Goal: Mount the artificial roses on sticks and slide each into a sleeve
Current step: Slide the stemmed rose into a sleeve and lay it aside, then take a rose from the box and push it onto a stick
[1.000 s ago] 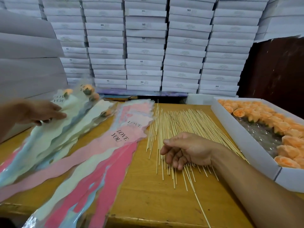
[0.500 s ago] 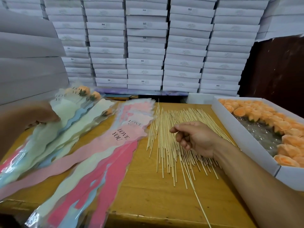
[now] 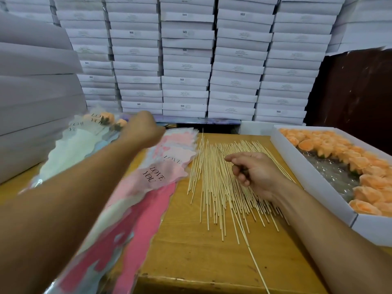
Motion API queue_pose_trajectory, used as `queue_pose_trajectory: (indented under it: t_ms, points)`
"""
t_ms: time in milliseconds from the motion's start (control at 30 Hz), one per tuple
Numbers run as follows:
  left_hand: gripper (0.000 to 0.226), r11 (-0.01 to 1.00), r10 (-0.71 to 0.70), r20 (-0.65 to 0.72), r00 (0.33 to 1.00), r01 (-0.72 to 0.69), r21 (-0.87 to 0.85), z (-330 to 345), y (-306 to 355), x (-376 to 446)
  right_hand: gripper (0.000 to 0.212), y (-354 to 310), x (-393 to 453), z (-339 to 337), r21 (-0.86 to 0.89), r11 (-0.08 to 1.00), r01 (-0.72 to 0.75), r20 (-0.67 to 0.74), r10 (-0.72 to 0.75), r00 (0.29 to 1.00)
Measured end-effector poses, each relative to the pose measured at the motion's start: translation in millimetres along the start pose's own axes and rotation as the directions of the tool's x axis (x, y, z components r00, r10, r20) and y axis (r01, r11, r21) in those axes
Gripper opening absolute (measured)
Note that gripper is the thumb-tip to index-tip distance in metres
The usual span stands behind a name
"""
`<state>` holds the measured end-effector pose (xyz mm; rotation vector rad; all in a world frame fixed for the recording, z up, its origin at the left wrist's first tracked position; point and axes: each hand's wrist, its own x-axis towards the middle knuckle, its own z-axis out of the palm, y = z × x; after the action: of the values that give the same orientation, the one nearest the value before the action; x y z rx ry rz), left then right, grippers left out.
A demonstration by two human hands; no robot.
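A yellow-brown wooden worktop (image 3: 191, 251) stands before a wall of stacked white boxes (image 3: 186, 60). Bare sticks (image 3: 214, 187) lie fanned across its middle. The right hand (image 3: 254, 172) rests on them, fingers curled, apparently pinching one stick. Pink and pale sleeves (image 3: 157, 172) printed "LOVE YOU" cover the left side. The left hand (image 3: 144, 130) reaches toward the far left corner, blurred; I cannot tell how its fingers lie. Orange roses (image 3: 343, 153) fill a white tray (image 3: 314, 177) at the right edge.
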<state>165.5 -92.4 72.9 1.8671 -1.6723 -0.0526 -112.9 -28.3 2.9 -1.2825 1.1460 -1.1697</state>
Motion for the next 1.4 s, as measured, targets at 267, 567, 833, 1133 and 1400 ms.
queue_pose_trajectory:
  t_ms: [267,567,833,1133,1400]
  points:
    - [0.01,0.85,-0.052,0.096,0.994,0.094,-0.519,75,87,-58,0.019,0,6,-6,0.015,0.999,0.035,-0.205,-0.031,0.978]
    - [0.019,0.866,-0.001,0.05,0.999,0.026,-0.499,104,91,-82,0.018,2,11,-10,-0.008,0.998,0.055,-0.195,-0.055,0.979]
    - [0.022,0.933,0.128,0.023,0.992,-0.112,-0.342,109,88,-99,0.013,8,15,-11,-0.55,0.829,0.103,-0.234,-0.272,0.934]
    - [0.014,0.948,0.152,0.052,0.987,-0.131,-0.292,108,86,-100,0.02,-45,33,-70,-0.852,0.498,-0.163,-0.316,-0.241,0.918]
    - [0.012,0.953,0.155,0.061,0.986,-0.133,-0.272,115,87,-100,0.015,-53,60,-151,-0.776,0.328,-0.539,-0.619,-0.235,0.749]
